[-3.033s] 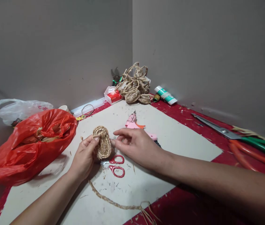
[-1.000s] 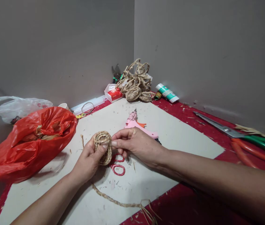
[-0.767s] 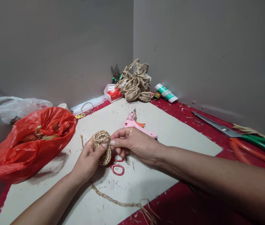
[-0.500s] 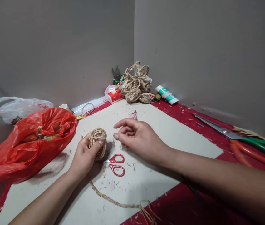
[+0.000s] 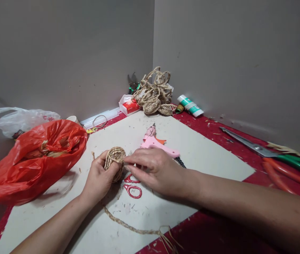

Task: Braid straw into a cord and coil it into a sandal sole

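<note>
Both hands meet over the pale board point(image 5: 192, 155) on the worktop: the left hand point(image 5: 98, 178) is wrapped around a small coiled braid of straw rope point(image 5: 114, 158), held on edge, while the right hand point(image 5: 156, 171) pinches the coil's rim with thumb and fingertips. From the coil a loose braided tail point(image 5: 134, 229) trails toward the near edge, and small red-handled scissors point(image 5: 132, 186) lie just under the right hand, with a pink glue gun point(image 5: 156, 142) just behind it. Farther out sit a red plastic bag point(image 5: 33, 158) at left, a heap of braided rope point(image 5: 153, 93) in the corner, and large green-handled shears point(image 5: 271, 153) at right.
</note>
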Demonstrator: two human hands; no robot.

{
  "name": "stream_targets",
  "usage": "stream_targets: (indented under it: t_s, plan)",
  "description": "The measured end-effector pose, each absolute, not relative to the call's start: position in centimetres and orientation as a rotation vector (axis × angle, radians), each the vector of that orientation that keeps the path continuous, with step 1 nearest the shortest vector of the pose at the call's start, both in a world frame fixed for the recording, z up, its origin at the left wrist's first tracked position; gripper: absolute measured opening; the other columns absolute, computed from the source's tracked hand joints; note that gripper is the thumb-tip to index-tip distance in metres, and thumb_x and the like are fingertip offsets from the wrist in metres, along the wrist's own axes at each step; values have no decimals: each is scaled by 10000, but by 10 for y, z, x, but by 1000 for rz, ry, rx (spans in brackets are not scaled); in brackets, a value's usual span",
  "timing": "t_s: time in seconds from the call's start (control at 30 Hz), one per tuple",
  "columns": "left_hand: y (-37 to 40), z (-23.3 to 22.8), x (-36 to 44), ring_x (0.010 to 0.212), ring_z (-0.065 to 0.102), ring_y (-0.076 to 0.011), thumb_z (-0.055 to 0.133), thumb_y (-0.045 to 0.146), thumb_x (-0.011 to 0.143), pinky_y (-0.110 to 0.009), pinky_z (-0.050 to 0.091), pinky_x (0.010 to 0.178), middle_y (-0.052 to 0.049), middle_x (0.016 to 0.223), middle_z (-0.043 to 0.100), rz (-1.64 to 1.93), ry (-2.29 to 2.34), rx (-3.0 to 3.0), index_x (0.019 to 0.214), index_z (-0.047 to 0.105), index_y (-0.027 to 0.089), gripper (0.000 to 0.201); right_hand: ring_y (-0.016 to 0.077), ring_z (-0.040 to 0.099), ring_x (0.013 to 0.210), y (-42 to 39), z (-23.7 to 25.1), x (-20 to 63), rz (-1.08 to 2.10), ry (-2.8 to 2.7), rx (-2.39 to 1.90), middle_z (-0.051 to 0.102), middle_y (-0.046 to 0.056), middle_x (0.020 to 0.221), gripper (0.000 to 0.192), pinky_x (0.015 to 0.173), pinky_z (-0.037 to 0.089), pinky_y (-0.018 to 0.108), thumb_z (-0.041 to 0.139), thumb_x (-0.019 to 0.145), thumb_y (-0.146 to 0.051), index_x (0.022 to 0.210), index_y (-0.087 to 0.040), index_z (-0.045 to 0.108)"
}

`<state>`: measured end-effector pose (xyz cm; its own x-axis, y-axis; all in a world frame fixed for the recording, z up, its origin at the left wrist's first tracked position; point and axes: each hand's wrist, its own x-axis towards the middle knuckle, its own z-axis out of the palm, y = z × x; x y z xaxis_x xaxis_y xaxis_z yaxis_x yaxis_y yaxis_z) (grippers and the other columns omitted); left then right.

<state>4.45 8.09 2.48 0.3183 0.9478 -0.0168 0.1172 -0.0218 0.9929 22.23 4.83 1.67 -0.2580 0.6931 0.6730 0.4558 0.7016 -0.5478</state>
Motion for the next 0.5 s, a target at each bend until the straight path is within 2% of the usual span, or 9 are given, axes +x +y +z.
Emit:
stream_targets:
  t_s: [0.17, 0.3, 0.37, 0.5]
  plan:
    - [79, 25, 45, 646, 509, -92, 675, 312, 770, -198, 427, 618, -1, 763, 608, 870, 1041, 1477, 968, 646, 158, 252, 116, 626, 664, 48, 21, 222, 374, -1664, -1001, 709, 50, 793, 224, 643, 483, 232, 570, 841, -164, 1023, -110, 689]
    - [75, 28, 48, 579, 443, -74, 676, 319, 763, -179, 377, 537, 6, 690, 575, 803, 1038, 1501, 910, 656, 140, 233, 142, 630, 762, 54, 27, 223, 678, -1556, -1135, 706, 61, 896, 255, 669, 483, 250, 653, 795, -270, 1007, -135, 700]
    - [73, 29, 49, 567, 417, -68, 682, 311, 756, -176, 356, 522, 10, 664, 553, 788, 1041, 1521, 878, 660, 132, 218, 155, 627, 785, 56, 30, 223, 904, -1524, -1150, 704, 61, 922, 240, 672, 483, 262, 676, 770, -309, 946, -150, 710]
    - [70, 31, 48, 536, 372, -60, 698, 307, 736, -177, 319, 488, 21, 602, 504, 763, 1078, 1549, 786, 657, 120, 198, 142, 592, 712, 56, 34, 224, 1122, -1500, -1107, 677, 26, 773, 118, 650, 461, 265, 613, 794, -245, 775, -148, 677]
